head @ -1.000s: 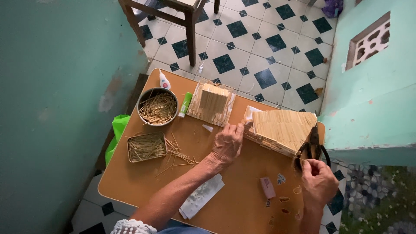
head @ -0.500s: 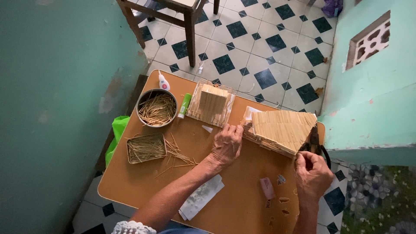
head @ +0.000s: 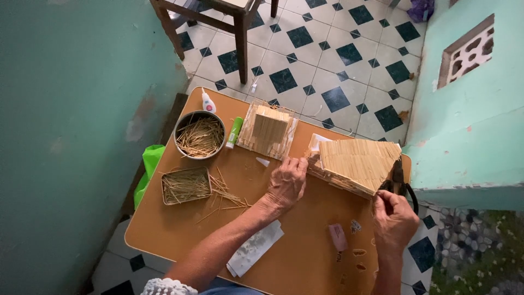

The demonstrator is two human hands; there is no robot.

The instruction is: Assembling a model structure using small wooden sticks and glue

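The wooden table [head: 164, 229] has rounded corners. Its 9 o'clock edge runs close along a green wall [head: 71, 136]; its 3 o'clock edge lies just beside a pale green ledge [head: 469, 131]. Open tiled floor [head: 327, 60] lies at 12 o'clock, with a wooden chair [head: 240, 22] beyond it. Bare tabletop shows between the two hands and toward 6 o'clock.

The left hand [head: 286, 183] lies flat, fingers together, pressed on the table and touching the 9 o'clock end of a stick-built roof panel [head: 357, 164]. The panel lies tilted near the table's 3 o'clock edge. The right hand [head: 394, 221] is closed around dark pliers [head: 397, 180], whose tip meets the panel's 3 o'clock corner.

A small white glue bottle [head: 208, 102] with a red label stands at the 12 o'clock corner. A green-and-white glue stick [head: 235, 132] lies just beside the round tin. A white wrapper [head: 254, 247] lies near the 6 o'clock edge, beside the left forearm. A pink eraser-like block [head: 338, 237] lies between the hands. A green bag [head: 147, 169] hangs off the 9 o'clock edge.

The round tin [head: 200, 134] holds loose thin sticks. A square tray [head: 186, 186] at its 6 o'clock holds more sticks, with some spilled toward 3 o'clock. A second stick-built piece [head: 268, 131] sits at 12 o'clock from the left hand.
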